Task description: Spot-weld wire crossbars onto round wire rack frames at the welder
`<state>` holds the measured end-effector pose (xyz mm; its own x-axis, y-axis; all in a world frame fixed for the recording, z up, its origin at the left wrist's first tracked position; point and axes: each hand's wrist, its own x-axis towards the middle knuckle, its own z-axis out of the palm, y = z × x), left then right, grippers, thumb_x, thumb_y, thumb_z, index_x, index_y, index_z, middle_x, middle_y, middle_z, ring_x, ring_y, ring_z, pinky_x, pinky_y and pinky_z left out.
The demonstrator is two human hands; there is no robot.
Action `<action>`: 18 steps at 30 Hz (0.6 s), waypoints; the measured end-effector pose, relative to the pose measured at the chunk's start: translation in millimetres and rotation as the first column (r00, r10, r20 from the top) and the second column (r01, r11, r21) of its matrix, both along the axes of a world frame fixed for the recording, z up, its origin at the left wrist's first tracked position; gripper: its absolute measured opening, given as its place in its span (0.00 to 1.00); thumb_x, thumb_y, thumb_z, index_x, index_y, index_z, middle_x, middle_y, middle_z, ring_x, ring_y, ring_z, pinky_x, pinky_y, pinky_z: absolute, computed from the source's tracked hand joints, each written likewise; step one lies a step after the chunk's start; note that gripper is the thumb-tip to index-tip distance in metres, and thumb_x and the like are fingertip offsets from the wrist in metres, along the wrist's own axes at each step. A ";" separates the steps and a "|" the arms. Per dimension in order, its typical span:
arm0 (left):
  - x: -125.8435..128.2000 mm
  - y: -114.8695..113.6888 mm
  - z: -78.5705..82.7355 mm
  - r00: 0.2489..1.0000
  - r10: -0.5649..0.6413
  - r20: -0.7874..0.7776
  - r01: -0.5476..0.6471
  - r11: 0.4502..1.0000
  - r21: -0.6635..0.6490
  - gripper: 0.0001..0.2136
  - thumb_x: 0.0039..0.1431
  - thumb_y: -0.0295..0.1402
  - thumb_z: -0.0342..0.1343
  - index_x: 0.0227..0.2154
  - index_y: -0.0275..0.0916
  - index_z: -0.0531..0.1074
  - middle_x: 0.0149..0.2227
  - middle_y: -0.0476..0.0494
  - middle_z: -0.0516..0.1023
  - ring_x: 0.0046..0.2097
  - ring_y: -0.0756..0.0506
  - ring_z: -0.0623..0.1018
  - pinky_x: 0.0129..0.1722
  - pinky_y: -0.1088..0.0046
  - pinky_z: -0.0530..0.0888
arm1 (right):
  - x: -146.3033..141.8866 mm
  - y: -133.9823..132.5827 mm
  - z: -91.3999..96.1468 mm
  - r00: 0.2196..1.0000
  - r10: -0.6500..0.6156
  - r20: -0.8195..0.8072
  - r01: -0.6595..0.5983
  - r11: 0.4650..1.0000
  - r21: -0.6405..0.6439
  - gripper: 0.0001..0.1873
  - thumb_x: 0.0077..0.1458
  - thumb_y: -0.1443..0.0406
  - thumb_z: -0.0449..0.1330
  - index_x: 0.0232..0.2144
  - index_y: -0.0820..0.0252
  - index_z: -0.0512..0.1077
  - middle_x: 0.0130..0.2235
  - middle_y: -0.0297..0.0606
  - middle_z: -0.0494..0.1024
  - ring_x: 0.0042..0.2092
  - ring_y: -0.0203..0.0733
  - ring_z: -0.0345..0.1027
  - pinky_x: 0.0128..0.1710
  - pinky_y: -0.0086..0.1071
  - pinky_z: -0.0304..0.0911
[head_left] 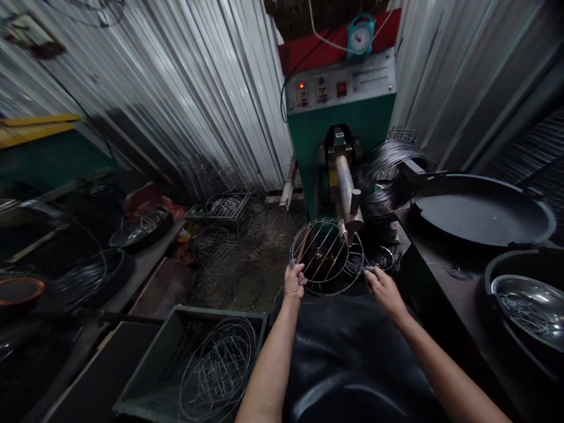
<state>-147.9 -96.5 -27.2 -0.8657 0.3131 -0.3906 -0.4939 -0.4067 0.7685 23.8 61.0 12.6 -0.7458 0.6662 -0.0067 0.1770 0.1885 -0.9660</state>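
A round wire rack (325, 254) with parallel bars and ringed edges is held out in front of me, below the welding machine's cylindrical arm (346, 182). My left hand (294, 282) is closed around the left side of its rim. At the right side, my right hand (382, 289) has its fingers pinched together close to the rim and a small wire loop. Whether those fingertips grip the rim or a separate small piece cannot be made out. The arm's lower end (353, 220) is just above the rack's right part.
A green crate (145, 376) with round wire racks (220, 364) stands at lower left. On the right bench sit a wide black pan (480, 211) and a metal bowl (531, 308) of wire pieces. A wire coil (388, 176) hangs beside the green machine (304, 135). Wirework litters the floor.
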 end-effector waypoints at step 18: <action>-24.3 -0.6 9.2 0.990 -0.106 0.091 0.116 0.986 -0.116 0.19 0.27 0.32 0.63 0.19 0.39 0.56 0.14 0.62 0.52 0.14 0.61 0.49 0.13 0.83 0.45 | 64.4 -6.6 -54.7 0.978 0.057 0.199 -0.067 0.997 0.045 0.25 0.51 0.49 0.49 0.41 0.59 0.72 0.26 0.37 0.71 0.29 0.41 0.66 0.30 0.33 0.63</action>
<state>-172.2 -97.1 -18.0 -0.7907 0.3517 -0.5011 -0.5956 -0.2524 0.7626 88.3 54.5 -42.1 -0.7731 0.6218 -0.1251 0.3497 0.2534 -0.9019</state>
